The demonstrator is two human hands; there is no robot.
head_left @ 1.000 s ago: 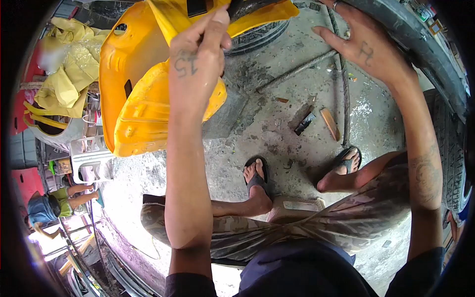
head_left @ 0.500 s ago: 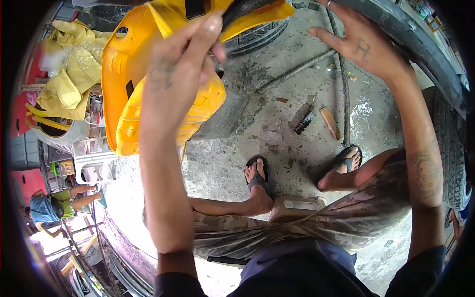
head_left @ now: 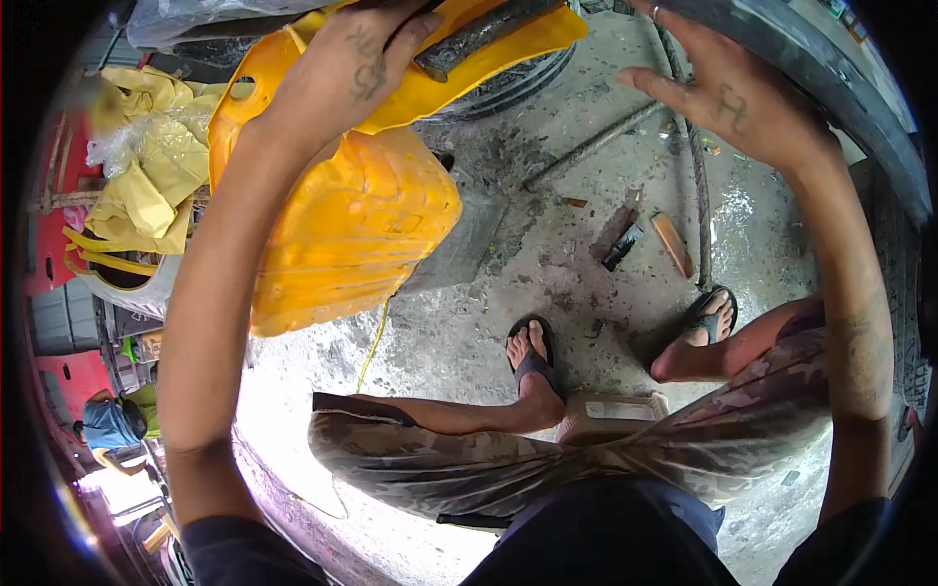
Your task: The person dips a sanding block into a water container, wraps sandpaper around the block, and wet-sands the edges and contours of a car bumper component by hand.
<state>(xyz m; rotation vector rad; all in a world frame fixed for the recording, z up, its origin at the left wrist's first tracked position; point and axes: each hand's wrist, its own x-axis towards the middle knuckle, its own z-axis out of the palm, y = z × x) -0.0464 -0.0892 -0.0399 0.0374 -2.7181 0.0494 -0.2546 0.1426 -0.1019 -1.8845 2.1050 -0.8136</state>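
Left hand (head_left: 354, 70): back of the hand up, at the near edge of the yellow flap (head_left: 518, 47). Thumb bent in beside the end of a dark bar (head_left: 479, 41), which lies slantwise over the flap. The other fingers are curled and mostly hidden at the top edge; cannot tell whether they grip the flap, the bar or both.

Right hand (head_left: 728, 98): well apart from the left, close by a curved black rim (head_left: 796, 54). Thumb spread wide of the fingers, whose tips run out of view; grip or contact with the rim cannot be confirmed.

Main piece: yellow plastic shell (head_left: 342, 234), at the left, below the flap and left forearm, next to a grey block (head_left: 464, 234). A black tyre (head_left: 532, 86) shows under the far part of the flap.

Step in hand (judged): handling the flap and bar at the left, with the right hand set apart, perhaps as a brace. A further move here would call for a sure hold on the flap edge, and for the left thumb to keep clear of the bar end.

Floor (head_left: 557, 283): two rods, one slanting (head_left: 596, 145) and one running toward the right foot (head_left: 720, 311); between them and the feet, a wood strip (head_left: 672, 244) beside a small black object (head_left: 622, 247).
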